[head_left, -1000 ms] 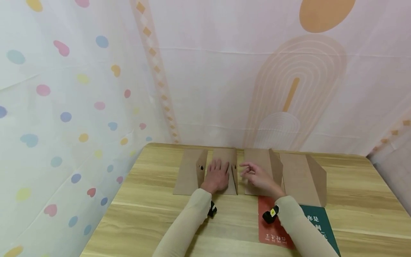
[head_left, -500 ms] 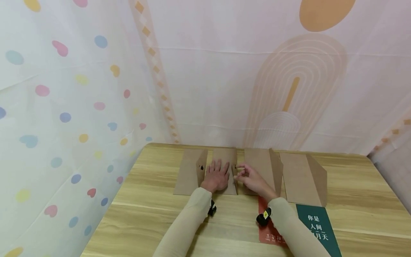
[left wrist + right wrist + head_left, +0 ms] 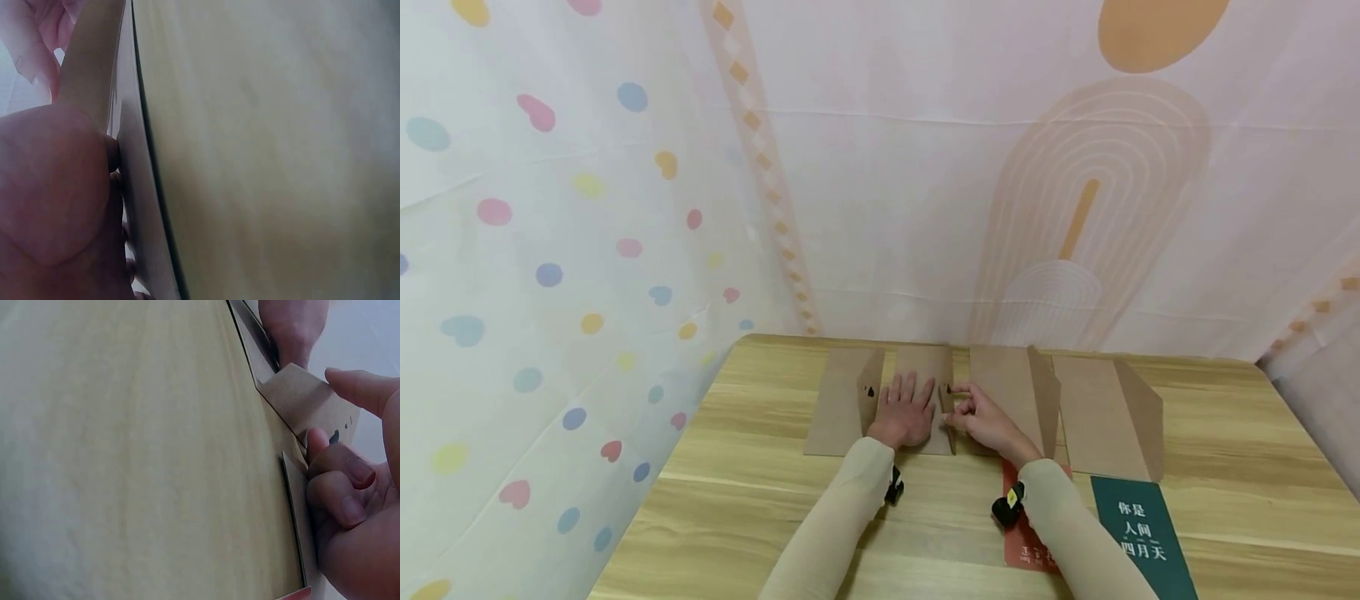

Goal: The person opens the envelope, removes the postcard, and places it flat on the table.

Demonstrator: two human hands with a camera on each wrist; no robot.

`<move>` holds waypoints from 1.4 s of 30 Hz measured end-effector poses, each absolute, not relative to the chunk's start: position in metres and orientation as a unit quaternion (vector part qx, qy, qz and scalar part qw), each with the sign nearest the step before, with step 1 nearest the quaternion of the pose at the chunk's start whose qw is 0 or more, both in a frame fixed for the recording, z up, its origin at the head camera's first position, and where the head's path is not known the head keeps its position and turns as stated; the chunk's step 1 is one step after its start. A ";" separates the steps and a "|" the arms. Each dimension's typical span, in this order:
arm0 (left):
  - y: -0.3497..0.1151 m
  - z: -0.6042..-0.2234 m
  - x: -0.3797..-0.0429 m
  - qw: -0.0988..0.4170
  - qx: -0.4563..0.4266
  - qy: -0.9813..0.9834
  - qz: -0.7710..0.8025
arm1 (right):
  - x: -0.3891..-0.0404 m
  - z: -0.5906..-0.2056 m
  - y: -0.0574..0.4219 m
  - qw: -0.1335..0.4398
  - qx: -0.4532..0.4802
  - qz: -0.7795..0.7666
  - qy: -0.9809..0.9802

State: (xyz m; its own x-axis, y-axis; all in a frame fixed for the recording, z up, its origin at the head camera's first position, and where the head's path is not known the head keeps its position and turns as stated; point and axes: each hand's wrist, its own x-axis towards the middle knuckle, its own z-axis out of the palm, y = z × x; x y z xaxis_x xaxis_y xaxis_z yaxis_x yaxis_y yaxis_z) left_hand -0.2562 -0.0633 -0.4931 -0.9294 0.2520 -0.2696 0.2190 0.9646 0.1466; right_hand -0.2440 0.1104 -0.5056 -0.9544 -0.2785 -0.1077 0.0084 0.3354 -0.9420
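Note:
Several brown kraft envelopes stand in a row near the back of the table, their right-hand flaps folded up. On the second envelope (image 3: 927, 360) my left hand (image 3: 904, 414) rests flat, its fingers spread. My right hand (image 3: 988, 421) is at that envelope's raised flap (image 3: 297, 394), from the right. Its thumb and index finger are apart, close to the flap, and the other fingers are curled loosely; whether they touch it I cannot tell. A small black mark (image 3: 334, 435) shows on the flap. In the left wrist view the flap (image 3: 92, 62) rises beyond my left hand.
The first envelope (image 3: 838, 400) lies to the left. The third envelope (image 3: 1000, 379), partly under my right hand, and the fourth envelope (image 3: 1093, 417) lie to the right. A red card (image 3: 1026, 550) and a green card (image 3: 1150, 533) with white characters lie in front, the red one partly under my right sleeve.
My right hand has moved left from above the third envelope to the second envelope's flap, uncovering more of the green card. My left hand has stayed in place.

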 end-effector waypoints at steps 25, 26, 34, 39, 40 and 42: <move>-0.068 -0.493 -0.255 0.162 0.124 0.976 0.075 | -0.242 -0.510 0.108 0.113 -0.086 -0.579 0.803; -0.069 -0.493 -0.255 0.160 0.123 0.976 0.076 | -0.242 -0.510 0.108 0.113 -0.088 -0.579 0.802; -0.070 -0.496 -0.257 0.158 0.126 0.977 0.073 | -0.242 -0.510 0.111 0.108 -0.139 -0.587 0.790; -0.070 -0.497 -0.259 0.154 0.126 0.978 0.066 | -0.242 -0.510 0.112 0.108 -0.155 -0.593 0.783; -0.071 -0.497 -0.259 0.153 0.126 0.978 0.066 | -0.241 -0.510 0.112 0.108 -0.159 -0.594 0.781; -0.071 -0.497 -0.258 0.155 0.126 0.978 0.066 | -0.240 -0.511 0.112 0.107 -0.166 -0.598 0.777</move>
State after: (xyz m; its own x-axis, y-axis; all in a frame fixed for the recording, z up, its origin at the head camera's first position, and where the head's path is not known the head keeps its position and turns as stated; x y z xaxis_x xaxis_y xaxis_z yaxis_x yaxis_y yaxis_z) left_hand -0.2583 -0.0709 -0.4972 -0.9205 0.2670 -0.2855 0.2258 0.9594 0.1690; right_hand -0.2405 0.1121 -0.5107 -0.9221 -0.3857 0.0325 -0.1300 0.2293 -0.9646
